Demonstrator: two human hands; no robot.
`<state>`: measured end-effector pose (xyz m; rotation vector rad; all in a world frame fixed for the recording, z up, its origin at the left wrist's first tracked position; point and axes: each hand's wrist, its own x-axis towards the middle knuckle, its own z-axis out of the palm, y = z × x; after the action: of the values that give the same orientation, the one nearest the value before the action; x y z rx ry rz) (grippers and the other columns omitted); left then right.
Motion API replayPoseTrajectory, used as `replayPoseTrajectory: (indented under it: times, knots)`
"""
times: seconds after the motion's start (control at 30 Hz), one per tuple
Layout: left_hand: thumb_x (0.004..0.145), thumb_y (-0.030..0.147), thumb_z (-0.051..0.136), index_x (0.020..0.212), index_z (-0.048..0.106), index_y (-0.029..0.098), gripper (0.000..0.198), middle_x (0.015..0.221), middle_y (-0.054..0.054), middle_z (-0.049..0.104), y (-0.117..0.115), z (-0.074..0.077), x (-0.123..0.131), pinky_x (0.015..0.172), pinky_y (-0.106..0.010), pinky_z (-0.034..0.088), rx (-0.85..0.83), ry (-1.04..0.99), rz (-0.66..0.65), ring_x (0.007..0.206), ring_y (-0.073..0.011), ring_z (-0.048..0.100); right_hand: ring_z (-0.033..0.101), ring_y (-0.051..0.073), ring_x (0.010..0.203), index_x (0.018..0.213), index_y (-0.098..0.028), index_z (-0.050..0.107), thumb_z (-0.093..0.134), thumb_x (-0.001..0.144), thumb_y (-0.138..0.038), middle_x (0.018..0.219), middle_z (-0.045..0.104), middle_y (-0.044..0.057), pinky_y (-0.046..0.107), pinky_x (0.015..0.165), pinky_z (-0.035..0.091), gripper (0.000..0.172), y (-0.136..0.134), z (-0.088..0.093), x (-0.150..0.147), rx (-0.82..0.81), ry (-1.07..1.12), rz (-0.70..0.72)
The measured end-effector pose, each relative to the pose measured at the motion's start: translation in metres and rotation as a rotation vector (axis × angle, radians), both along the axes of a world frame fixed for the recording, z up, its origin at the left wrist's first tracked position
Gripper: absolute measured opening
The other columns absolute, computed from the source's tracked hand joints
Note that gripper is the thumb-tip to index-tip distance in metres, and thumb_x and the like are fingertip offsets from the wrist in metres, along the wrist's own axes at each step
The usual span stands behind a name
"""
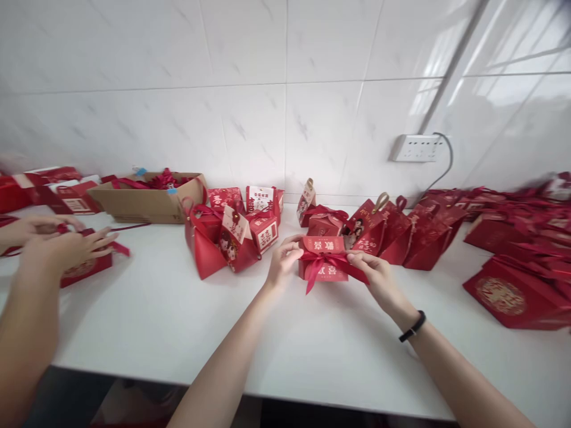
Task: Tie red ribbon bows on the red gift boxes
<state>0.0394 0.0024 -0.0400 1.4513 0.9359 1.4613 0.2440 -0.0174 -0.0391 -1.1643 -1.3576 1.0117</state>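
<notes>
A small red gift box [322, 245] with gold characters stands on the white table [187, 321] in front of me, with a red ribbon [328, 266] tied in a bow across its front. My left hand [282, 260] pinches the ribbon at the box's left side. At the right side, my right hand [375, 274] pinches the other ribbon end; a black band is on that wrist. Both hands are closed on the ribbon.
Finished red boxes [232, 238] cluster behind, more stand at centre right [392, 235]. Flat red boxes [513, 294] pile up at the right. A cardboard box [147, 199] of ribbons sits back left. Another person's hands [57, 244] work a red box at the left. A wall socket [417, 147] is behind.
</notes>
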Motion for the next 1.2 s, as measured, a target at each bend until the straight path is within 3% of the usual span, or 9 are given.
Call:
replayPoseTrajectory:
  times: [0.1,0.27,0.37,0.5,0.57,0.67,0.87,1.03,1.2]
  knots:
    - [0.071,0.029,0.052,0.053,0.047,0.02,0.021,0.112,-0.003,0.062,0.001,0.0,-0.001,0.096,-0.037,0.04,0.009,-0.005,-0.035,0.11,-0.0242,0.055,0.058,0.026,0.099,0.061,-0.017,0.059,0.063,0.07,-0.054,0.108,0.063,0.009,0.037,0.087,0.042,0.038,0.0,0.001,-0.002,0.042,0.001,-0.002]
    - [0.072,0.027,0.054,0.053,0.044,0.02,0.023,0.114,-0.003,0.061,0.002,-0.001,-0.003,0.093,-0.036,0.042,0.026,0.019,-0.034,0.114,-0.0244,0.052,0.058,0.024,0.093,0.066,-0.017,0.058,0.06,0.074,-0.054,0.098,0.066,0.007,0.036,0.084,0.043,0.037,-0.001,0.005,-0.004,0.04,-0.013,0.02]
    - [0.072,0.03,0.057,0.053,0.044,0.02,0.025,0.118,-0.004,0.058,0.001,-0.001,-0.002,0.092,-0.036,0.044,0.022,0.048,-0.009,0.117,-0.0254,0.05,0.058,0.024,0.093,0.067,-0.017,0.059,0.061,0.074,-0.054,0.097,0.066,0.008,0.036,0.084,0.044,0.038,-0.002,0.005,-0.004,0.059,0.001,0.009]
    - [0.069,0.033,0.062,0.057,0.047,0.019,0.024,0.126,-0.009,0.051,-0.002,0.003,0.001,0.092,-0.036,0.044,0.025,0.079,0.077,0.124,-0.0279,0.042,0.06,0.022,0.091,0.071,-0.017,0.061,0.061,0.073,-0.056,0.111,0.063,0.009,0.035,0.079,0.047,0.039,0.0,0.002,-0.002,0.097,0.048,0.01]
    - [0.068,0.034,0.063,0.057,0.048,0.018,0.024,0.125,-0.011,0.051,-0.003,0.005,0.003,0.091,-0.036,0.044,0.025,0.089,0.095,0.125,-0.0286,0.041,0.06,0.023,0.092,0.071,-0.017,0.061,0.061,0.072,-0.057,0.107,0.065,0.009,0.035,0.079,0.047,0.04,0.003,0.0,-0.001,0.106,0.05,-0.013]
    - [0.069,0.035,0.064,0.057,0.049,0.018,0.025,0.119,-0.01,0.054,-0.004,0.006,0.004,0.089,-0.034,0.044,0.028,0.083,0.074,0.12,-0.0272,0.046,0.06,0.026,0.095,0.07,-0.016,0.061,0.061,0.072,-0.058,0.098,0.068,0.01,0.037,0.083,0.046,0.041,0.006,-0.004,-0.001,0.091,0.04,-0.036]
    - [0.071,0.041,0.064,0.067,0.054,0.018,0.026,0.102,-0.007,0.056,0.003,0.0,0.0,0.08,-0.029,0.046,0.046,0.081,0.099,0.105,-0.0227,0.053,0.053,0.031,0.115,0.068,-0.018,0.061,0.062,0.072,-0.057,0.121,0.061,0.012,0.041,0.095,0.041,0.039,0.007,-0.006,-0.002,0.101,0.07,-0.044]
    - [0.072,0.042,0.064,0.075,0.056,0.019,0.024,0.096,-0.005,0.059,0.002,0.0,-0.001,0.078,-0.026,0.046,0.065,0.086,0.113,0.099,-0.0198,0.056,0.057,0.03,0.111,0.067,-0.019,0.06,0.06,0.071,-0.061,0.115,0.064,0.013,0.04,0.086,0.047,0.043,0.004,-0.003,-0.003,0.16,0.006,-0.053]
    - [0.075,0.039,0.061,0.074,0.057,0.019,0.021,0.077,-0.002,0.059,-0.004,0.006,0.003,0.068,-0.024,0.046,0.095,0.096,0.184,0.08,-0.0164,0.058,0.061,0.026,0.101,0.069,-0.019,0.06,0.06,0.073,-0.058,0.107,0.067,0.011,0.037,0.082,0.05,0.039,0.004,-0.003,-0.004,0.188,-0.006,-0.022]
